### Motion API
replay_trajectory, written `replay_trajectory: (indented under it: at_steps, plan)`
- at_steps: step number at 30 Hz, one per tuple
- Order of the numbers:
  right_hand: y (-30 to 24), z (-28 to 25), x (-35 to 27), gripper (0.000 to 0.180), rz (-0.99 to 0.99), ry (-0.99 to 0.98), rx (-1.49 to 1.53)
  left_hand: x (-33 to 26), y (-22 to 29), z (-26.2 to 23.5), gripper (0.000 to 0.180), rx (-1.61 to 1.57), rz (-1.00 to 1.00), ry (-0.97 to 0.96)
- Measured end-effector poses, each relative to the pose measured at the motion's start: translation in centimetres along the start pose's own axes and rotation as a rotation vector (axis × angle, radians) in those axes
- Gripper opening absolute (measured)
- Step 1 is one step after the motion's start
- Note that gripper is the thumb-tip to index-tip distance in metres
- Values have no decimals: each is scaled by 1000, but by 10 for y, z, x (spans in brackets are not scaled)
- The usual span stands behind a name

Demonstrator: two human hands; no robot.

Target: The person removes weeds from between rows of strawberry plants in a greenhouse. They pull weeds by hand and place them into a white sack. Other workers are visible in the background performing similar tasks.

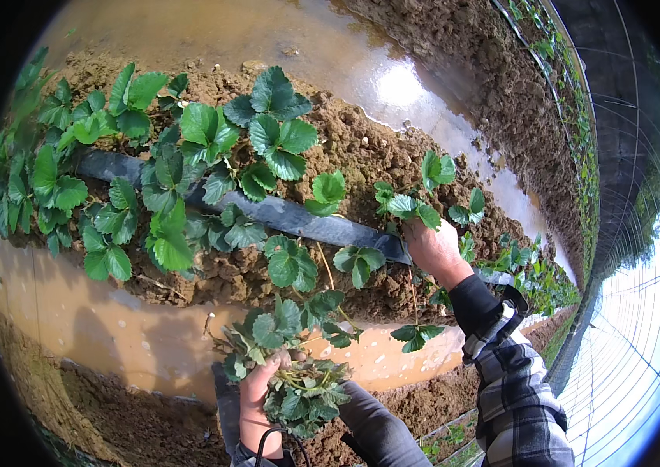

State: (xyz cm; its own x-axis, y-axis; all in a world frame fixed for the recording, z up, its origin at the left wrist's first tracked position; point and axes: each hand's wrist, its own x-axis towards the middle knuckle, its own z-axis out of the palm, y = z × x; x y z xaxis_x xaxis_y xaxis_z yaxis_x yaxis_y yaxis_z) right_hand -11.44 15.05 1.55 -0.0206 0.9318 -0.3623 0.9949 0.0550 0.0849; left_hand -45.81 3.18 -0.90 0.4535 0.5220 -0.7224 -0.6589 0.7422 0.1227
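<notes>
Apparently, leaves [302,401] are being gathered, held bunched in the near left hand [256,391]; at the plant [404,206] farther right, the right hand's [435,249] hold cannot be told, and careful parting seems needed.

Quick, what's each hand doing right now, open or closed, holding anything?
Left hand: closed, holding a bunch of leaves.
Right hand: down at a plant; fingertips hidden, so grip can't be told.
</notes>
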Motion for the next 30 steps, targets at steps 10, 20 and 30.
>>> replay_trajectory:
  at_steps: [10, 20, 30]
  plan:
    - [8, -3, 6, 19, 567, -308, 1429, -2, -8, -9, 20, -3, -144, 13]
    - [26, -9, 7, 8, -223, -308, -74, 3, -10, -11, 22, 114, -62, -45]
    - [46, -36, 36, 12, -446, -404, -320, -1, 2, -15, 23, 200, -94, -3]
